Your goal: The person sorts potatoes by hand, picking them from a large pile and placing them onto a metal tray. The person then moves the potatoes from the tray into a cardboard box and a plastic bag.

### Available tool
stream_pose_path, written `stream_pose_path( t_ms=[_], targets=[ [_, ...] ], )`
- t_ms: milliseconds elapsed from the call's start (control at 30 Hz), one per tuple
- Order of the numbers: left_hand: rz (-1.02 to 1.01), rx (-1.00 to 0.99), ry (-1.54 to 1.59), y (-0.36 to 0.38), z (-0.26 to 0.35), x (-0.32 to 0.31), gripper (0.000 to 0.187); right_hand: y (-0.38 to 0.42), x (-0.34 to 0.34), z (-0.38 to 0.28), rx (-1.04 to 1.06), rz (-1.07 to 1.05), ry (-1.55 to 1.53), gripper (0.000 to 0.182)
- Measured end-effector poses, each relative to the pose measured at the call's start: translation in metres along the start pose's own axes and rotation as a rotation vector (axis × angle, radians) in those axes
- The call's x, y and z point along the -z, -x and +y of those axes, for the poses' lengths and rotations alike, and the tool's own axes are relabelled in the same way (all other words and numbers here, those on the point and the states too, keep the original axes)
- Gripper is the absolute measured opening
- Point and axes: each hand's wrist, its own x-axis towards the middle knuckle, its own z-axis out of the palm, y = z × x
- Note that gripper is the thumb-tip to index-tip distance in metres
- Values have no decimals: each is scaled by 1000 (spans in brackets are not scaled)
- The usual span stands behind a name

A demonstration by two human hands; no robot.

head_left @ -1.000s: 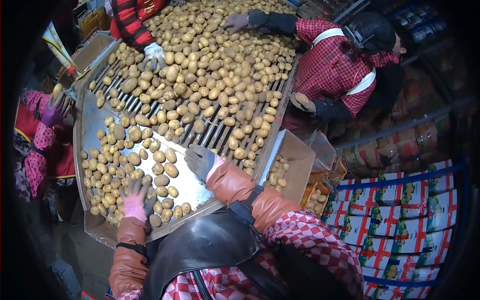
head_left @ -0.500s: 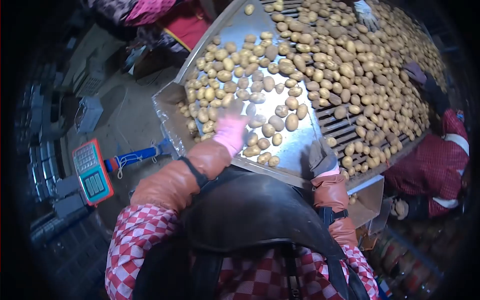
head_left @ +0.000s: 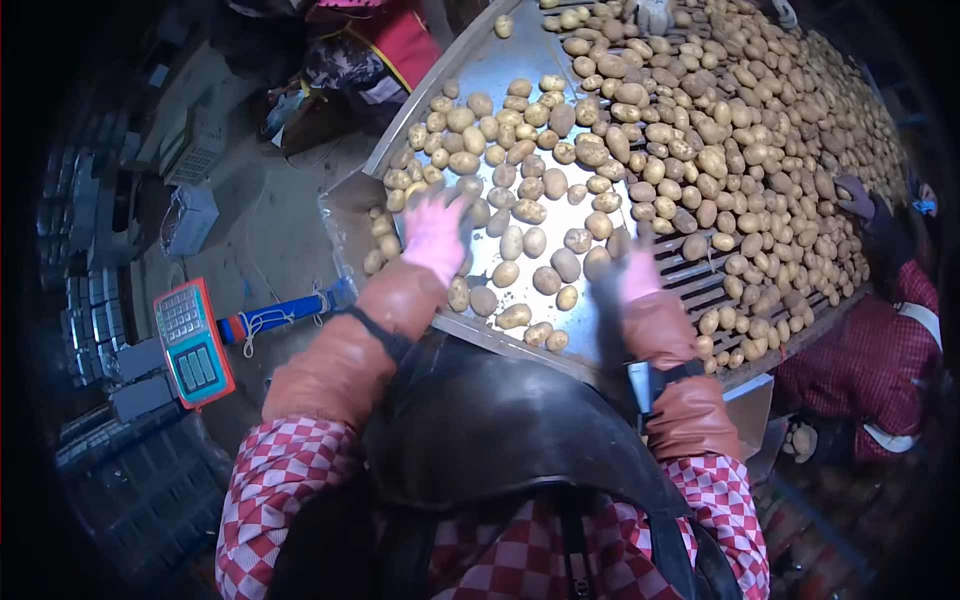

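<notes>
My left hand (head_left: 437, 230), in a pink glove, lies over potatoes at the left side of a shiny metal sheet (head_left: 522, 58), with its fingers spread. At the sheet's right edge, where the slatted rack (head_left: 690, 284) begins, my right hand (head_left: 634, 270) is smeared by motion next to a few potatoes. Its fingers are too blurred to make out. Loose potatoes (head_left: 530, 211) of mixed sizes lie between the two hands. More potatoes crowd the left corner, right under and around my left fingers.
A thick heap of potatoes (head_left: 740, 140) covers the rack. On the right, a co-worker's gloved hand (head_left: 855, 197) reaches into it; another person's glove (head_left: 655, 15) is at the top. A scale display (head_left: 193, 343) stands on a blue post (head_left: 285, 314) at left, near crates (head_left: 190, 220).
My left hand has moved slightly left and away from me. The right has lifted off the near edge and reached forward toward the potatoes. Several potatoes on the sheet have shifted.
</notes>
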Motion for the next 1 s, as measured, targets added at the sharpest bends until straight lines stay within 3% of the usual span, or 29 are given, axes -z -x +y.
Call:
stream_pose_path(
  t_ms=[33, 100, 167, 200, 233, 300, 367, 433, 467, 500, 567, 600, 667, 733, 767, 833, 933, 1000],
  targets=[
    [99, -147, 63, -23, 6, -7, 29, 21, -12, -5, 445, -84, 871, 57],
    [-68, -21, 190, -78, 9, -26, 34, 35, -24, -30, 287, -524, 896, 59],
    [-119, 178, 121, -127, 34, -5, 43, 47, -25, -11, 447, -633, 676, 54],
    [-37, 181, 108, -142, 32, -19, 53, 48, -25, -6, 295, -718, 537, 52],
    [-41, 178, 116, -143, 36, -35, 53, 49, -19, -2, 289, -713, 541, 52],
    [-314, 116, -142, -143, 60, -45, 59, 52, -5, -14, -171, -674, -118, 47],
    [-255, -155, -46, -102, 64, -54, 62, 45, 15, -23, 16, -552, 113, 44],
    [-234, -375, 85, -59, 49, -36, 54, 31, 31, -1, -91, -424, -115, 43],
    [-281, -375, 137, -45, 35, -30, 49, 30, 39, -4, -83, -351, -172, 40],
    [-121, -437, 118, -37, 19, -27, 39, 27, 47, -8, -74, -278, -227, 36],
    [-95, -69, 105, -34, 5, -27, 30, 21, 60, 0, -12, -206, -252, 36],
    [-103, -81, 102, -41, 7, -28, 30, 21, 63, 1, -120, -164, -304, 36],
    [154, -197, 149, -72, 22, -32, 31, 19, 66, -2, -228, -112, -362, 36],
    [24, -314, 206, -120, 66, -22, 39, 23, 57, -9, -237, -76, -339, 36],
    [-161, -231, 220, -148, 91, -14, 50, 24, 52, -10, -207, -90, -374, 35],
    [-449, -29, 120, -192, 117, -30, 49, 24, 45, -18, -194, -123, -352, 36],
    [-389, -22, 118, -206, 108, -73, 42, 24, 43, -22, -194, -134, -372, 39],
    [-403, 16, 117, -207, 109, -62, 36, 29, 43, -29, -209, -107, -375, 39]
  ],
)
